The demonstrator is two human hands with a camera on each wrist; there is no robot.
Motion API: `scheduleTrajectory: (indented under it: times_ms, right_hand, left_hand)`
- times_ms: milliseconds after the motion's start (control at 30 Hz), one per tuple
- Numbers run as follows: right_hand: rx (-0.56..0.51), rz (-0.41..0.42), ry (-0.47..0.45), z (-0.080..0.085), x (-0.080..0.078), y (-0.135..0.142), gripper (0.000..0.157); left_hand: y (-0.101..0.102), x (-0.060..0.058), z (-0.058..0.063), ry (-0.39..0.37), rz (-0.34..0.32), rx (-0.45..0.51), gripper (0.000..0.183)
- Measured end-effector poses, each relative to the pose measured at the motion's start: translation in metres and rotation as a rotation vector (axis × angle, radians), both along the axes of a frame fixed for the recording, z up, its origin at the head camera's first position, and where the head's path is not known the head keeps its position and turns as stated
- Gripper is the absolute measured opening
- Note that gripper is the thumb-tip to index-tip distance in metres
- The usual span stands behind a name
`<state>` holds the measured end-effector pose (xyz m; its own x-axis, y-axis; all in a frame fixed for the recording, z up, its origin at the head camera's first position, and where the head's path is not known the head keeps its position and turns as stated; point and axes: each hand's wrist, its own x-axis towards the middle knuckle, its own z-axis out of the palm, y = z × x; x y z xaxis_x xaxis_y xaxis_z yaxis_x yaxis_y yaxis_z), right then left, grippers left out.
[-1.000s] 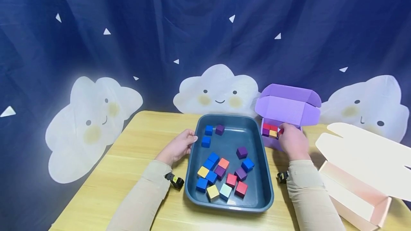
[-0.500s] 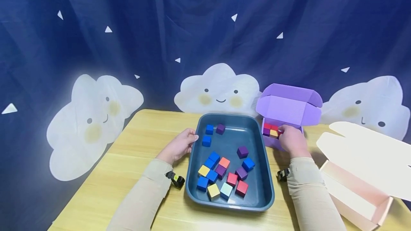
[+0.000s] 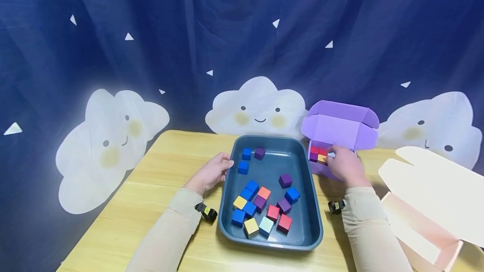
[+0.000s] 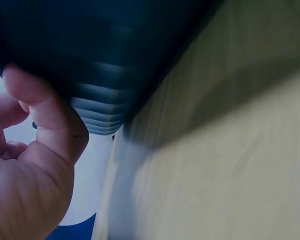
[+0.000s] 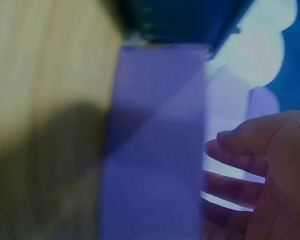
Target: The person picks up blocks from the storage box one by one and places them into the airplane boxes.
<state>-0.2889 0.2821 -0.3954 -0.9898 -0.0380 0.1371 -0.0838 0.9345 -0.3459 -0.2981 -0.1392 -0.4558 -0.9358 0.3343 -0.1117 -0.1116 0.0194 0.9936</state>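
Note:
In the head view, a dark blue-grey tray (image 3: 270, 244) holds several blue, purple, red, yellow, orange and pale green cubes. My left hand (image 3: 211, 171) grips its left rim; the left wrist view shows the thumb (image 4: 27, 85) on the tray's edge. My right hand (image 3: 345, 166) reaches into the purple box (image 3: 321, 169), its fingers beside red, purple and yellow cubes (image 3: 317, 154). A bit of light blue shows by the fingertips. In the right wrist view, the fingers (image 5: 235, 187) are loosely bent behind the box's front wall, with no cube visible between thumb and index finger.
An open pale pink box (image 3: 419, 226) stands at the right, its lid (image 3: 435, 192) tilted back. The purple box's raised lid (image 3: 336, 129) is behind my right hand. Behind the wooden table (image 3: 151, 205) hangs a dark blue curtain (image 3: 242, 32) with clouds.
My right hand has shifted slightly inside the purple box. The red cube by its fingertips no longer shows, while light blue does. My left hand stays on the tray rim.

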Motion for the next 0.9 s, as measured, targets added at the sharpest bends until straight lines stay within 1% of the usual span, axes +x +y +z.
scheduleTrajectory:
  times_ms: [133,233,367,500,633,700,800,900]
  right_hand:
    - [-0.022,0.036,0.052,0.022,0.008,-0.016,0.036]
    - [-0.051,0.097,0.104,0.037,0.013,-0.034,0.032]
    - [-0.075,0.214,0.144,0.048,0.019,-0.058,0.026]
    - [-0.070,0.313,0.144,0.055,0.026,-0.082,0.025]
    - [-0.033,0.417,0.121,0.057,0.033,-0.106,0.024]
    - [-0.007,0.486,0.091,0.056,0.037,-0.118,0.023]
    - [0.058,0.629,0.029,0.048,0.041,-0.134,0.023]
    - [0.103,0.762,-0.057,0.037,0.043,-0.148,0.023]
  left_hand:
    - [-0.001,-0.001,0.000,-0.003,0.005,0.003,0.014]
    - [-0.001,-0.001,0.001,-0.004,0.006,-0.001,0.014]
    - [0.000,-0.001,0.002,-0.009,0.001,-0.003,0.016]
    - [0.000,-0.001,0.002,-0.011,-0.007,0.006,0.016]
    - [0.000,-0.002,0.002,-0.009,-0.010,0.017,0.014]
    - [0.000,-0.002,0.002,-0.006,-0.008,0.011,0.014]
    - [0.000,-0.001,0.002,-0.006,0.000,-0.001,0.015]
    - [0.001,0.000,0.001,-0.009,0.003,-0.007,0.015]
